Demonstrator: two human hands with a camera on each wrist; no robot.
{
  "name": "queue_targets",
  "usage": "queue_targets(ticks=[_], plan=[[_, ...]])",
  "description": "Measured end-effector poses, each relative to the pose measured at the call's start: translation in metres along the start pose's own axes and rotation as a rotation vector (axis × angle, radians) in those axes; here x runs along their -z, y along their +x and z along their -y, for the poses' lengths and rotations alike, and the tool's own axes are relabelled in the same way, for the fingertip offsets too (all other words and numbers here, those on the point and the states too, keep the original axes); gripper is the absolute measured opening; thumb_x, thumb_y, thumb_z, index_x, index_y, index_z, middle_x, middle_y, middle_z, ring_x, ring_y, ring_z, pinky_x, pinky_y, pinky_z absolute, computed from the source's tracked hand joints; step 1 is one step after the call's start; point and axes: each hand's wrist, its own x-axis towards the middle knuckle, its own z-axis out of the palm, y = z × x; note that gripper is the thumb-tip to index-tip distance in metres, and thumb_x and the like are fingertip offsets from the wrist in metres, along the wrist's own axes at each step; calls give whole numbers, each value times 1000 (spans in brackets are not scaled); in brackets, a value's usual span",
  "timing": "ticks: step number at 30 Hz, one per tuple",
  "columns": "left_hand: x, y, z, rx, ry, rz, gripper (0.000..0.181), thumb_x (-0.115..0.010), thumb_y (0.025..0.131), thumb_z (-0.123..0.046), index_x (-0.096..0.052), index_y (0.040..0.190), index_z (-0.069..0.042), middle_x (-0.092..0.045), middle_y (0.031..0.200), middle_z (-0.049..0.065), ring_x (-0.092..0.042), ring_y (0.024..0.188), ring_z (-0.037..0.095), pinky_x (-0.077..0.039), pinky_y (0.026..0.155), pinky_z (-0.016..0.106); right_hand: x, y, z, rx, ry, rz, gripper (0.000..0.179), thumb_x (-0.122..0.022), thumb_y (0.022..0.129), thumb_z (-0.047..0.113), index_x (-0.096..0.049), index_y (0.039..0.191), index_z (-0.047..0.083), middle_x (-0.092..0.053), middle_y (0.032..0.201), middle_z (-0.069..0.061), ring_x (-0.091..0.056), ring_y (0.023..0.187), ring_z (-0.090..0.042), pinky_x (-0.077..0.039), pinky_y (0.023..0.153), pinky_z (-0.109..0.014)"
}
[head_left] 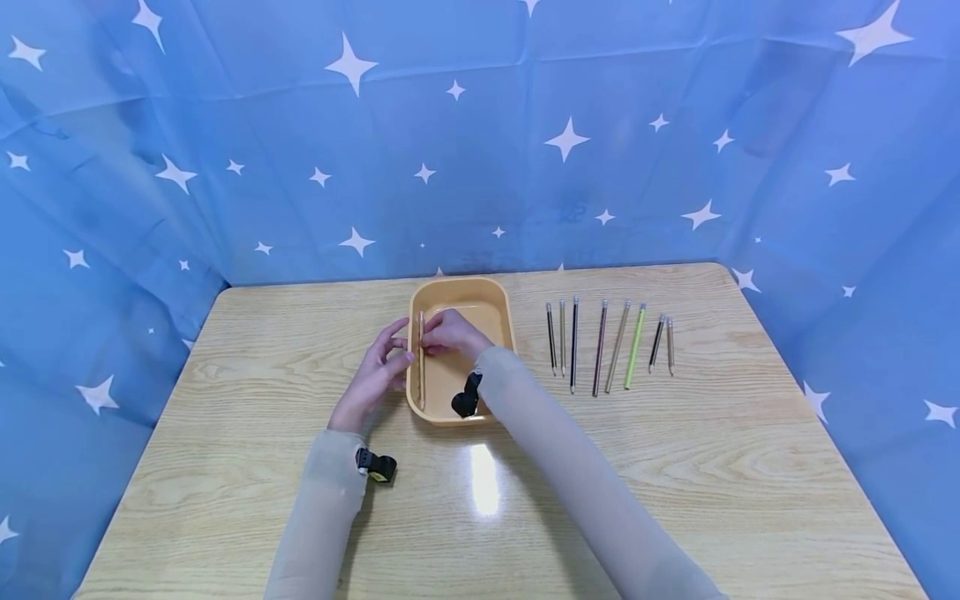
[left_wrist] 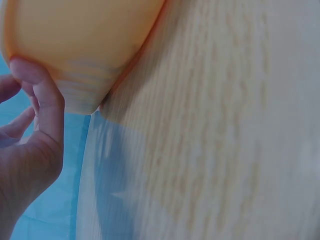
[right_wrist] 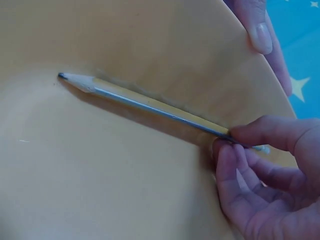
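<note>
My right hand [head_left: 452, 331] reaches into a tan plastic tray [head_left: 460, 420] and pinches a pencil [right_wrist: 160, 111] near its blunt end between thumb and fingers. The pencil has yellow and silvery sides and a sharpened dark tip. It lies along the left wall of the tray, its tip pointing toward the near side in the head view. Outside that same wall, my left hand [head_left: 371, 375] rests with loosely bent fingers against the rim. In the left wrist view its thumb [left_wrist: 32, 72] touches the tray's outer side.
Right of the tray, several pencils lie in a spread row on the wooden table [head_left: 750, 467], among them a lime-green pencil [head_left: 635, 346], a maroon pencil [head_left: 600, 350] and a short dark pencil [head_left: 657, 343]. A blue star-patterned curtain [head_left: 480, 133] hangs behind and at both sides.
</note>
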Motion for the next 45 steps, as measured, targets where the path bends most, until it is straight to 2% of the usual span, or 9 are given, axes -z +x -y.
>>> queue_targets(ticks=[13, 17, 20, 26, 31, 33, 37, 40, 45], plan=[[-3, 1, -2, -4, -5, -3, 61, -42, 89, 7, -17, 142, -9, -27, 117, 29, -46, 93, 43, -50, 63, 49, 4, 5, -2, 5, -1, -15, 15, -62, 79, -1, -55, 92, -5, -55, 69, -8, -56, 58, -17, -52, 61, -28], [-6, 1, -4, -1, 1, -1, 61, -42, 88, 8, -17, 141, -8, -27, 117, 28, -46, 95, 42, -48, 66, 54, 8, 3, -2, 50, -9, -13, 16, -61, 80, -1, -56, 94, -6, -58, 71, -11, -57, 60, -20, -51, 62, -30], [-7, 0, -4, -1, 11, 0, 61, -43, 88, 7, -18, 141, -7, -27, 117, 28, -48, 92, 39, -48, 66, 53, 12, -2, 1, 81, -16, -21, 16, -61, 80, 0, -58, 95, -6, -60, 71, -14, -58, 62, -23, -51, 63, -34], [-6, -2, -5, 0, 9, 10, 61, -43, 88, 6, -18, 142, -7, -27, 116, 27, -52, 85, 32, -51, 61, 43, 19, -12, 9, 85, 6, -27, 17, -60, 82, 2, -57, 97, -4, -61, 75, -16, -60, 72, -34, -49, 73, -44], [-4, -1, -2, 6, -4, 6, 60, -43, 88, 6, -20, 141, -9, -29, 113, 22, -52, 83, 31, -51, 61, 46, 28, -17, 16, 95, 67, -38, 20, -59, 82, 1, -55, 101, -4, -62, 85, -21, -59, 84, -38, -49, 77, -43], [-3, 0, 1, 7, -9, -2, 60, -44, 88, 6, -20, 141, -9, -29, 113, 22, -51, 85, 33, -51, 61, 47, 33, -25, 24, 92, 104, -22, 24, -58, 83, -1, -52, 105, -7, -59, 94, -26, -57, 90, -40, -48, 79, -42], [3, 4, 11, -10, -14, -17, 61, -47, 87, 4, -24, 141, -12, -32, 111, 18, -53, 81, 28, -52, 56, 39, 42, -31, 31, 103, 106, -41, 23, -58, 83, 0, -53, 105, -5, -59, 98, -25, -60, 82, -32, -48, 79, -42], [5, 6, 16, -21, -7, -28, 61, -48, 86, 4, -25, 140, -14, -34, 109, 14, -54, 77, 21, -52, 53, 35, 49, -27, 28, 120, 108, -76, 22, -61, 82, 2, -54, 103, -2, -62, 90, -18, -61, 72, -22, -50, 76, -41], [5, 6, 15, -25, -5, -32, 60, -47, 87, 4, -26, 140, -14, -34, 107, 11, -54, 74, 16, -51, 51, 32, 64, -35, 32, 137, 140, -93, 25, -61, 82, 1, -53, 105, -3, -60, 88, -16, -60, 71, -21, -52, 71, -34]])
